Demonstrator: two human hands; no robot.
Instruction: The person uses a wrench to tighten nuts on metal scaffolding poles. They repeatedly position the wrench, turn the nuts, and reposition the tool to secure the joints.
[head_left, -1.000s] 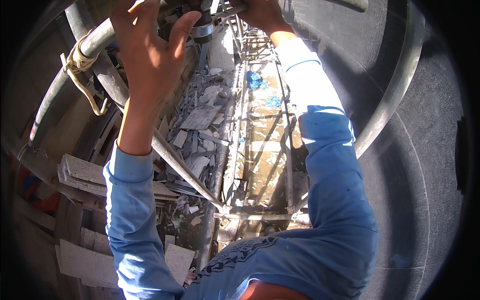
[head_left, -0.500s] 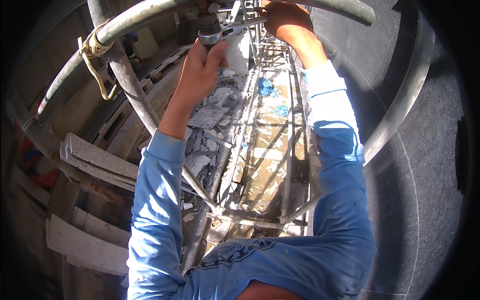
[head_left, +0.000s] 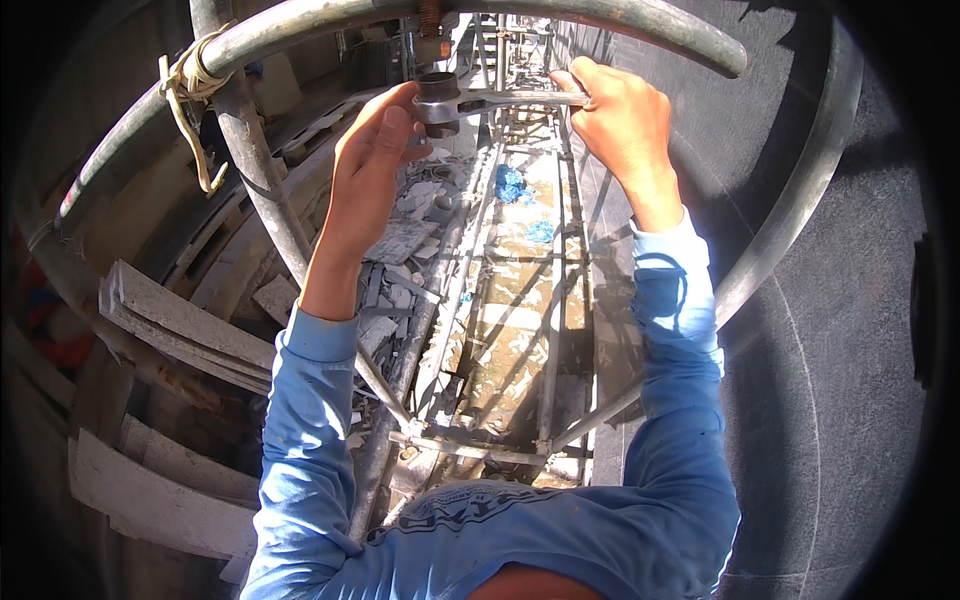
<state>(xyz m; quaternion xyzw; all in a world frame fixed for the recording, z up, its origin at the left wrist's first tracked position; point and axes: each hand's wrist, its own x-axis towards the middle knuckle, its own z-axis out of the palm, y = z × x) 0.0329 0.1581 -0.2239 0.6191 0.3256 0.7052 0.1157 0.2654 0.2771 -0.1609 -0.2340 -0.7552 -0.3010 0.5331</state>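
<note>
Your right hand (head_left: 622, 112) clasps the wrench (head_left: 520, 98); your left hand (head_left: 368, 170) curls its fingers at the socket end (head_left: 436, 100), grip unclear. That end sits below the rusty bolt (head_left: 431, 46), unseated; bolt tightness can't be told.

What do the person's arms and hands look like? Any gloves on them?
No gloves: the left hand and the right hand are both bare. The left sleeve and right sleeve are long and light blue, with cuffs ending before the hands. The shirt has dark print.
</note>
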